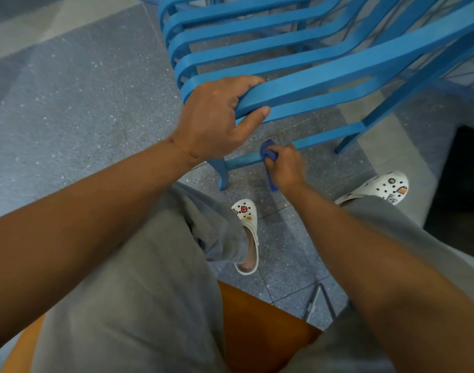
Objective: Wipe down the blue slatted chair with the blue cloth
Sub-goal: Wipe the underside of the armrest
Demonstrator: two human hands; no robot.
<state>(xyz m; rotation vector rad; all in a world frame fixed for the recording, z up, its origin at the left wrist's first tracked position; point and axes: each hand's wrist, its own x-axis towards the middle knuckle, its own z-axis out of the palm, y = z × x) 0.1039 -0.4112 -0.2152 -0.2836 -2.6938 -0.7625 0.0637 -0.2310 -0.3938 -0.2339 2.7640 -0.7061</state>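
From the head camera, looking down, the blue slatted chair stands tipped on the speckled grey floor in front of a seated person in grey trousers. The left hand grips one of the chair's slats, fingers over the top and thumb beneath. Lower down, the right hand is closed around the bunched blue cloth, pressing it against the chair's low crossbar near a leg. White clogs are planted on the floor, and an orange seat shows between the knees.

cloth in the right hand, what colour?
Dark blue cloth, deeper than the chair; head view.
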